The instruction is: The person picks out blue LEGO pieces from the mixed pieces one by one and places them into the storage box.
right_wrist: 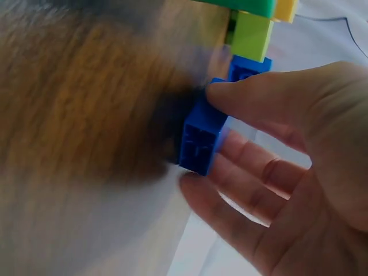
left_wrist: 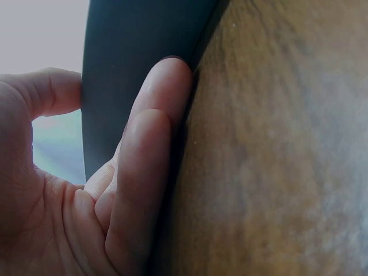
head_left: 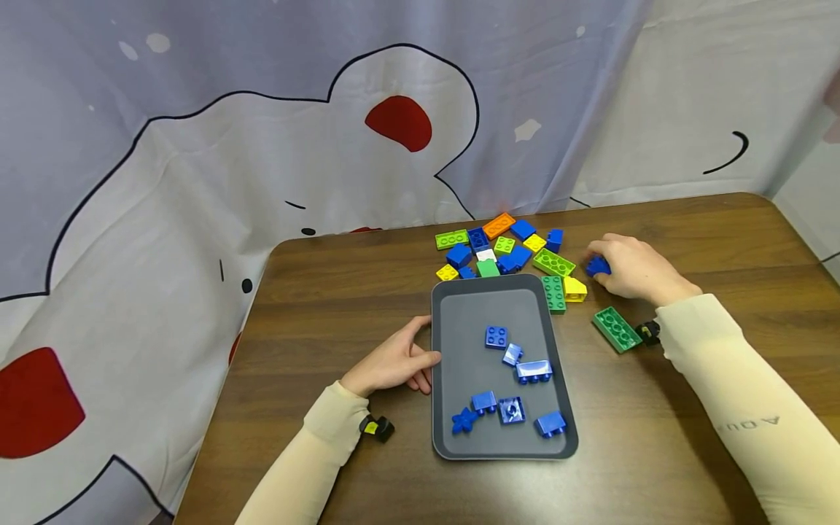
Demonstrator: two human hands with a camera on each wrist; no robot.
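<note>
My left hand (head_left: pixel 397 361) holds the left side of a dark grey tray (head_left: pixel 459 306). In the left wrist view its thumb (left_wrist: pixel 60 92) meets the rim, and the fingers (left_wrist: pixel 144 167) lie along the outer wall close to the wood. Off to the tray's upper right, my right hand (head_left: pixel 633 268) grips a blue brick (right_wrist: pixel 201 132) between thumb and fingers. That brick is low over the table, and whether it touches the wood I cannot tell. Several blue pieces lie in the tray, among them a square brick (head_left: pixel 496 337), a long brick (head_left: pixel 534 371) and a star-shaped piece (head_left: pixel 464 421).
Behind the tray lies a loose heap of bricks, including an orange one (head_left: pixel 499 225), a lime one (head_left: pixel 554 262) and a yellow one (head_left: pixel 574 289). A green brick (head_left: pixel 617 329) sits near my right wrist. A patterned curtain (head_left: pixel 275 168) hangs behind the wooden table (head_left: pixel 315 292).
</note>
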